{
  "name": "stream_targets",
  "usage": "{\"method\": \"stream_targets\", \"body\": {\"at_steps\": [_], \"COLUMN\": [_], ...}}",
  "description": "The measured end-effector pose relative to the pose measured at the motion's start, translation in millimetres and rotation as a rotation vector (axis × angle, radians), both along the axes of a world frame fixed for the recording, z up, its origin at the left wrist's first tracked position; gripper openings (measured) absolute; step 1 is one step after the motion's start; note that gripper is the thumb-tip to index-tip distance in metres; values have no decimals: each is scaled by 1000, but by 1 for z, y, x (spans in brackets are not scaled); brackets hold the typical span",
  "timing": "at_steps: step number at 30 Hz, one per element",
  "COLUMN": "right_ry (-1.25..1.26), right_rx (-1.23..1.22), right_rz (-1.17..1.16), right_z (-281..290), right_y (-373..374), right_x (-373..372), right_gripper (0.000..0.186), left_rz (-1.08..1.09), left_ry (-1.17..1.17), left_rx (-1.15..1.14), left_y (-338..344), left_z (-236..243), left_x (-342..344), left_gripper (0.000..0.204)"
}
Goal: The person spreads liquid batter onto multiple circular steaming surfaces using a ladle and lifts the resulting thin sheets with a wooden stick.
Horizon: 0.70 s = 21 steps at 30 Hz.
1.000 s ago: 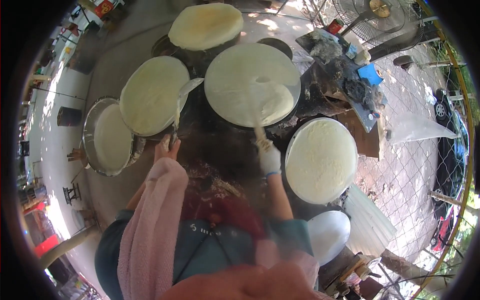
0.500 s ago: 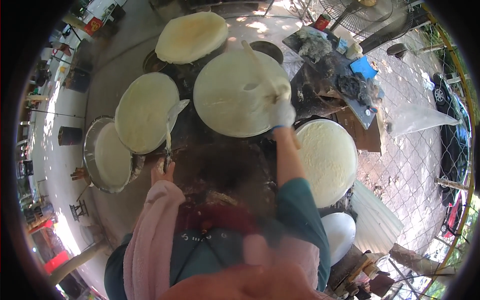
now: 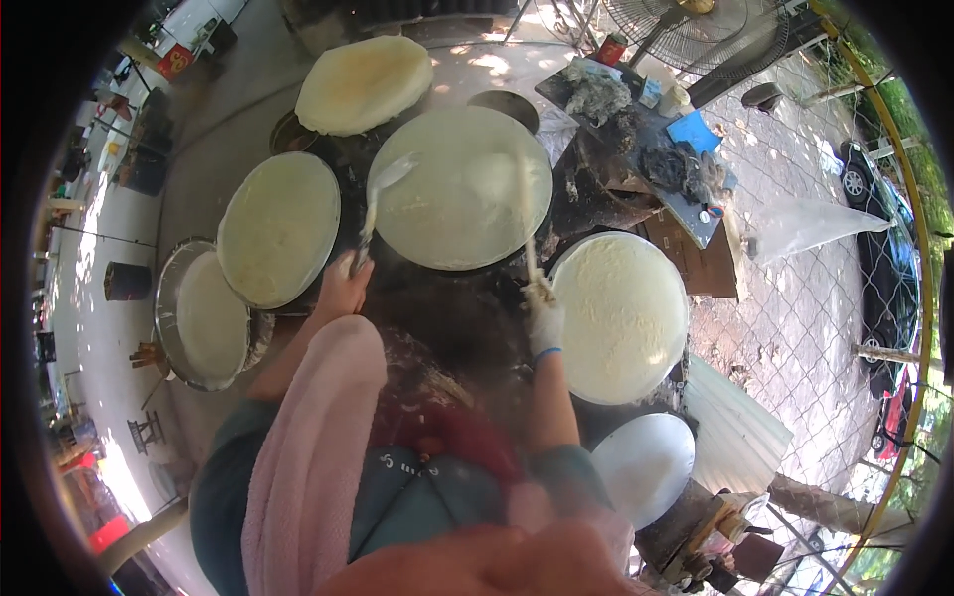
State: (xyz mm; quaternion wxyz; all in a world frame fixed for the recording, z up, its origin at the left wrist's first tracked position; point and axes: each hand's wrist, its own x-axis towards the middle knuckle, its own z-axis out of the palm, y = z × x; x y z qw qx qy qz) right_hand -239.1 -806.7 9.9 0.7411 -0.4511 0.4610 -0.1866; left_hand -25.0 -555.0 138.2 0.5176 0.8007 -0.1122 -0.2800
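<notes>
My left hand (image 3: 346,285) is bare and closed round the handle of a spatula (image 3: 398,169). The spatula's flat, whitish blade lies over the left part of a large round pan (image 3: 452,223) coated with a thin pale layer. In a white glove, my right hand (image 3: 545,323) grips a long pale stick (image 3: 527,204), crusted near the hand. That stick reaches up over the right side of the same pan, its far end blurred. Right beside the gloved hand sits another round pan (image 3: 621,318) covered in a lumpy cream-coloured layer.
Leftward are a pale-coated pan (image 3: 278,228) and a metal basin (image 3: 169,318) of whitish contents. A pale round sheet (image 3: 366,84) rests at the back. A cluttered board (image 3: 686,204), standing fan (image 3: 696,30) and wire fence (image 3: 805,298) are rightward; a white disc (image 3: 646,469) is nearer.
My left hand has swung the spatula from the left pan's edge onto the large pan. My right hand has drawn back toward me with the stick. The whole view has shifted slightly.
</notes>
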Motion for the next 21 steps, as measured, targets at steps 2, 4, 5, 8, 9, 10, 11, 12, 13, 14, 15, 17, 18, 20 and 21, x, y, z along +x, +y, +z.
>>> {"method": "stream_targets", "body": {"at_steps": [2, 4, 5, 8, 9, 10, 11, 12, 13, 14, 15, 17, 18, 20, 21], "right_ry": [144, 203, 268, 126, 179, 186, 90, -5, 123, 14, 23, 35, 14, 16, -32], "right_rx": [18, 83, 174, -40, -33, -39, -28, -23, -176, -162, -84, -5, 80, -15, -213], "right_rz": [78, 187, 313, 174, 127, 111, -66, -251, -180, -178, -144, -116, -159, -241, -252], "right_z": [-1, 33, 40, 15, 34, 33, 29, 24, 6, -2, 1, 12, 16, 9, -14], "right_y": [-19, -11, -4, 27, 40, 54, 73, 89, 100, 121, 132, 142, 141, 136, 138], "right_x": [-5, 4, 10, -3, 0, -3, -2, -1, 6, 22, 41, 60, 65, 59, 52], "right_gripper": [35, 35, 35, 35, 35, 35, 35, 34, 34, 31, 30, 29, 28, 25, 25], "left_rz": [-138, -246, -290, -368, -402, -451, -462, -547, -645, -667, -614, -565, -456, -365, -308], "left_ry": [-100, -156, -146, -110, -75, -41, -36, 4, 41, 46, 189, 337, 490, 647, 703], "left_rx": [-26, -2, 22, -32, -63, -106, -113, -106, -99, -106, -108, -107, -161, -219, -218], "left_y": [-31, -62, -76, -130, -134, -140, -138, -138, -143, -141, -130, -104, -89, -72, -69], "left_z": [-1, -3, -9, -26, -35, -42, -55, -68, -73, -71, -65, -61, -59, -53, -45], "left_x": [21, 46, 62, 89, 100, 105, 112, 115, 114, 109, 99, 90, 95, 94, 89], "left_gripper": [17, 23, 24, 25, 24, 24, 24, 24, 24, 24, 22, 20, 18, 16, 14]}}
